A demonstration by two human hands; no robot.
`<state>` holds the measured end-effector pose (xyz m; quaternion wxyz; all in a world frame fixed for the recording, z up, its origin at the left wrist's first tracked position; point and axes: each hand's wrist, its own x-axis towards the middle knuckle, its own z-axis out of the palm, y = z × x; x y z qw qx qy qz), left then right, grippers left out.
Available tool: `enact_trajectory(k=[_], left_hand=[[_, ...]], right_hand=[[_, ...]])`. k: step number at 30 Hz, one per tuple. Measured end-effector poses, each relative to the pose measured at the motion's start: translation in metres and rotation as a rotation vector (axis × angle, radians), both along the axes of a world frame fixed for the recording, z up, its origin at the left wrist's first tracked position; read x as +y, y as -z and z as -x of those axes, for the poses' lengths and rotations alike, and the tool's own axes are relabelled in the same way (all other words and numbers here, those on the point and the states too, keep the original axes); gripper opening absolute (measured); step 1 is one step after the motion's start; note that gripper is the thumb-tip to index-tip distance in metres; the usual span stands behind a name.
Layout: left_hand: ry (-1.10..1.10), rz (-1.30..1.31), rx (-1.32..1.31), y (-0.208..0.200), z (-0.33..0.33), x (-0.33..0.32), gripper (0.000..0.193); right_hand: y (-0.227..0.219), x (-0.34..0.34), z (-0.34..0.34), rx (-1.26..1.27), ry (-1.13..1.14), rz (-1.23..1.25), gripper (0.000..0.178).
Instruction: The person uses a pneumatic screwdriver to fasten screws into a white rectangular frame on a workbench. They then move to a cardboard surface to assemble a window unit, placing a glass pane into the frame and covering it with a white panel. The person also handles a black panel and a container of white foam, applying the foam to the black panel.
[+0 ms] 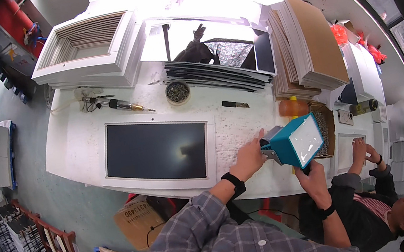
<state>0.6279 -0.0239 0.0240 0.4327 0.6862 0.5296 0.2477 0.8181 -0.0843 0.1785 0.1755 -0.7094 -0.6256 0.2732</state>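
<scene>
Both my hands hold a teal box-shaped device (294, 141) with a glossy pale face and a grey metal bracket on its left side; its exact kind does not show. My left hand (250, 158) is closed at the bracket end, its fingertips partly hidden. Under the lower corner, my right hand (313, 180) grips the teal housing. To the left on the white table lies a white frame (212, 152) around a dark panel (155, 151). Behind the device are an orange bottle (292, 107) and a cardboard box of small metal parts (327, 126).
An electric screwdriver (121, 104), a round tub of small parts (178, 93) and a dark-handled blade (235, 104) lie farther back. Stacked white frames (90, 64), dark panels (215, 74) and brown boards (314, 43) line the far side. A co-worker (369, 199) sits at right.
</scene>
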Motion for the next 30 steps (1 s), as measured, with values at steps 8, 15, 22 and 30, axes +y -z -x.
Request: enact_trajectory(k=[8, 15, 22, 30], left_hand=[[0.033, -0.018, -0.055, -0.059, 0.146, -0.092, 0.044], [-0.694, -0.324, 0.254, -0.032, 0.319, -0.136, 0.028], [-0.971, -0.407, 0.600, 0.027, 0.407, -0.135, 0.042], [-1.025, -0.384, 0.623, 0.052, 0.419, -0.123, 0.049]], right_hand=[[0.013, 0.055, 0.071, 0.066, -0.372, 0.004, 0.013], [0.033, 0.093, 0.114, 0.007, -0.539, 0.097, 0.015], [0.050, 0.114, 0.129, -0.093, -0.661, 0.126, 0.018], [0.055, 0.119, 0.149, -0.119, -0.653, 0.188, 0.015]])
